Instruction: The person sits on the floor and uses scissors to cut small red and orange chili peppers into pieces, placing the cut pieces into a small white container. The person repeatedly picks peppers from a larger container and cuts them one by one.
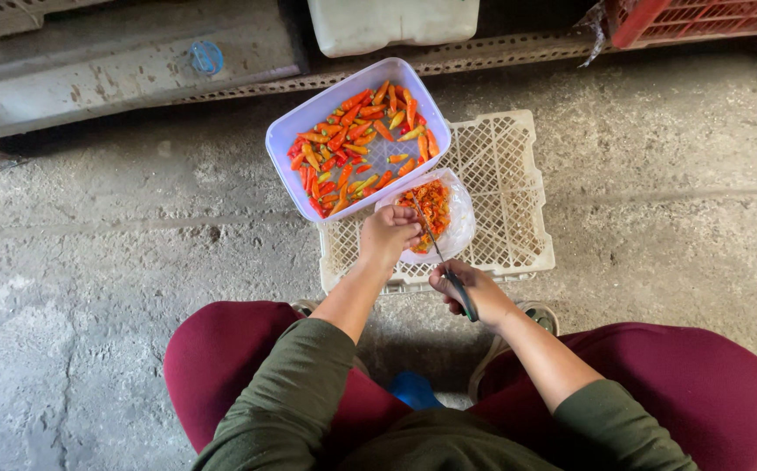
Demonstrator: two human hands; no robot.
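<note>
left hand (389, 232): fingers clenched on something small, contents hidden | right hand (465, 288): grasping scissors (439, 255) by handles | chillies (356, 139): likely light, slick; pinch at stem | over bowl (458, 228)

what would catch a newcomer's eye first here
The bright red and orange chilies filling the pale tub at top centre stand out against the grey concrete floor. Just below, the left hand and the right hand with scissors work over a clear bowl on a white crate.
</note>
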